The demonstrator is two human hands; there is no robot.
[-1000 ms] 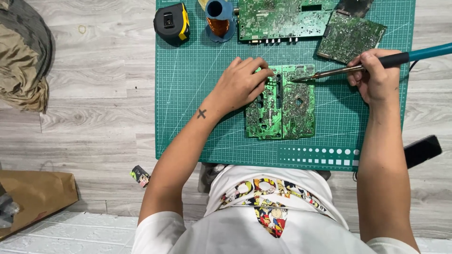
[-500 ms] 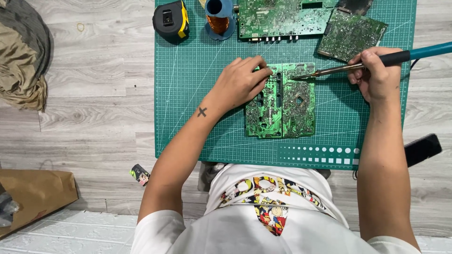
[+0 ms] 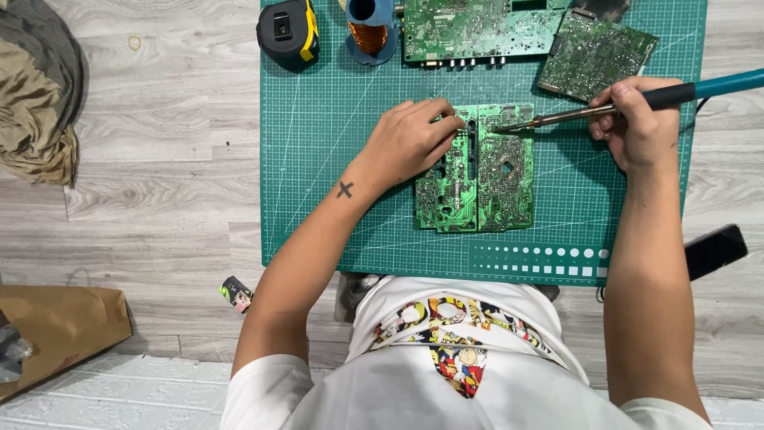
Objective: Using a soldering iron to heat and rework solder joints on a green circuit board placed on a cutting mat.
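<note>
A green circuit board (image 3: 485, 183) lies solder side up in the middle of a green cutting mat (image 3: 334, 159). My left hand (image 3: 410, 142) rests on the board's upper left corner, fingers curled and pressing it down. My right hand (image 3: 641, 123) grips a soldering iron (image 3: 605, 107) with a teal handle; its metal tip touches the board's top edge near the middle. The iron's cable end runs out of view at the right.
Two more circuit boards (image 3: 477, 28) (image 3: 597, 56) lie at the mat's far edge, beside a spool of copper wire (image 3: 368, 28) and a black-and-yellow tape measure (image 3: 288, 32). A black phone (image 3: 714, 251) lies right; cloth (image 3: 36, 87) and a brown paper bag (image 3: 56, 322) left.
Both hands hold nearly the same pose; the iron's tip stays at the board's top edge. No other visible change.
</note>
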